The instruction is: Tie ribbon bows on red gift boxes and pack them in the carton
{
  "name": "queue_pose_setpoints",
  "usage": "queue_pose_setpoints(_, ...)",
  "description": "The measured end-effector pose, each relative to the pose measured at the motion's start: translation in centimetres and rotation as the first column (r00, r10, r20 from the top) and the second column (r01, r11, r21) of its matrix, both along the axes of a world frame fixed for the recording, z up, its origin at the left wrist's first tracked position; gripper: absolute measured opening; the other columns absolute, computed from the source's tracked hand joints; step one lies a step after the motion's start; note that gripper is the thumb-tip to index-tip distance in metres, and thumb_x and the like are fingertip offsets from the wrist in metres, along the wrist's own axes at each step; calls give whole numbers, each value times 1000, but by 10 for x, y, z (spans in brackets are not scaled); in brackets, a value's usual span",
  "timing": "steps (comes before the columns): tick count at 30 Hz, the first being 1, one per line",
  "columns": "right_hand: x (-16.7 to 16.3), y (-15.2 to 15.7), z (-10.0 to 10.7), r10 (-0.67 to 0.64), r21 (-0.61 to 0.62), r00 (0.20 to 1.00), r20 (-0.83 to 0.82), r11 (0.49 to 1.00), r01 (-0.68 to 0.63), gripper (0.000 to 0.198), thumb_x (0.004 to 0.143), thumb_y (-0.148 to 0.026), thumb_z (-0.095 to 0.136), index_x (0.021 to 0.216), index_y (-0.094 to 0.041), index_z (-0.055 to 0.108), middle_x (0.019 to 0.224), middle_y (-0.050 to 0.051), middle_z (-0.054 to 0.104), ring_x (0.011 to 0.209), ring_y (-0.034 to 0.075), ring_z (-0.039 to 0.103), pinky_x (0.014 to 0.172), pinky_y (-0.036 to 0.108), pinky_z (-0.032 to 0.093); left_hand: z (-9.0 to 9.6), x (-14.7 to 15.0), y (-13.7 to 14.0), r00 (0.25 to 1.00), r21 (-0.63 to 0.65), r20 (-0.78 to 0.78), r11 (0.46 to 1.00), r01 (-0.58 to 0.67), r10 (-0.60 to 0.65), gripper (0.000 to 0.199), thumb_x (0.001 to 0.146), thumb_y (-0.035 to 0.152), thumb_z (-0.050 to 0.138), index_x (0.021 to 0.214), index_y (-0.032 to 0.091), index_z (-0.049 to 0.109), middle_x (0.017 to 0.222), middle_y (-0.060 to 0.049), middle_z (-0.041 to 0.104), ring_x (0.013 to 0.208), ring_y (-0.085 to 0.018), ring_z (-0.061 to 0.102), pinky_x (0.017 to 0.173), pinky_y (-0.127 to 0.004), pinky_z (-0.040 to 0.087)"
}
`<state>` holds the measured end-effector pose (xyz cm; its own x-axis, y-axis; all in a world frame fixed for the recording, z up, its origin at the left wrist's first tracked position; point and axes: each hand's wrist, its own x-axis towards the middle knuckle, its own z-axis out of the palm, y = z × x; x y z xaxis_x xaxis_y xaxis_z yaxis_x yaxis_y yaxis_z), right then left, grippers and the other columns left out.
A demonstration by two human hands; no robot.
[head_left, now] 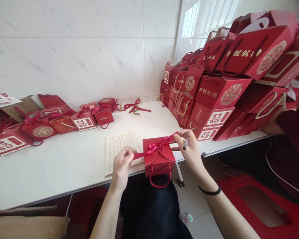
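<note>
A small red gift box (161, 163) with a twisted red cord handle (160, 186) sits at the table's front edge, in front of me. On its top is a ribbon bow (153, 147) in shiny dark pink. My left hand (122, 166) pinches one ribbon tail, stretched out to the left. My right hand (188, 146) pinches the other tail, drawn out to the upper right. A pen (185, 143) is also tucked in the fingers of my right hand. Partly behind the box and my left hand lies a handwritten sheet (122, 141).
Red gift boxes (220, 89) are stacked high at the right. More ribbon-tied boxes (82, 120) line the left side by the wall. A loose ribbon bow (137, 106) lies at the back. Another person's arm (276, 122) is at far right; a red stool (261, 202) stands below.
</note>
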<state>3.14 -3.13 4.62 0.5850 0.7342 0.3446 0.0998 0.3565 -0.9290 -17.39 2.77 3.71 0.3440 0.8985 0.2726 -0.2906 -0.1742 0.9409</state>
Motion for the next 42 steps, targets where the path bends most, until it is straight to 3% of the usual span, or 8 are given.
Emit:
queue_pose_setpoints(3,-3,-8,7,-211,112,951,228,975,190,30,82,-44,61,85,-21,43,82,1,50,61,15,58,42,23,47,18,-3,9,984,145,-135,984,-100,120,17,77,35,56,77,18,54,75,-1,51,74,-15,51,68,-26,41)
queue_pose_setpoints(5,-5,-11,13,-259,139,896,360,965,223,25,84,-41,59,85,-21,44,80,2,53,64,16,57,51,26,48,31,-1,13,930,224,-344,973,-51,128,14,78,31,56,85,19,58,81,-2,55,77,-15,53,70,-26,42)
queue_pose_setpoints(11,-12,-8,18,-5,-37,863,504,999,28,21,82,-38,60,86,-20,51,80,4,61,75,19,60,64,30,48,54,13,8,733,303,-680,917,258,19,14,80,26,54,91,23,62,85,0,58,72,-13,53,69,-26,44)
queue_pose_setpoints(20,-20,-12,5,-36,-6,917,398,999,42,14,83,-31,58,87,-20,51,81,2,59,74,18,58,64,28,45,52,8,2,715,334,-698,873,356,-24,10,78,29,60,87,24,61,91,2,58,70,-11,50,69,-25,44)
queue_pose_setpoints(27,-26,-16,3,-72,22,917,393,997,69,13,83,-33,57,84,-20,51,79,3,57,73,18,55,67,30,45,46,21,-7,822,426,-537,902,73,188,8,81,27,54,77,20,56,66,2,55,59,-12,51,58,-23,40)
queue_pose_setpoints(33,-28,-19,2,-66,21,936,345,998,62,10,81,-29,57,85,-21,51,81,2,56,75,18,55,65,28,45,36,27,-10,761,529,-518,845,-76,392,15,77,23,55,66,20,44,53,6,43,49,-9,41,51,-20,35)
queue_pose_setpoints(39,-27,-21,-2,-74,58,945,317,997,59,12,80,-23,54,91,-21,50,84,1,55,77,17,55,65,26,44,29,26,-8,767,478,-495,865,-150,407,6,75,18,48,80,21,47,62,4,52,55,-11,49,54,-21,39)
queue_pose_setpoints(42,-28,-21,-4,-88,46,943,322,996,77,12,80,-22,55,91,-21,50,85,1,54,77,17,55,64,26,43,28,26,-9,741,525,-509,840,-136,439,6,77,17,45,80,21,48,53,7,40,46,-9,39,50,-22,33)
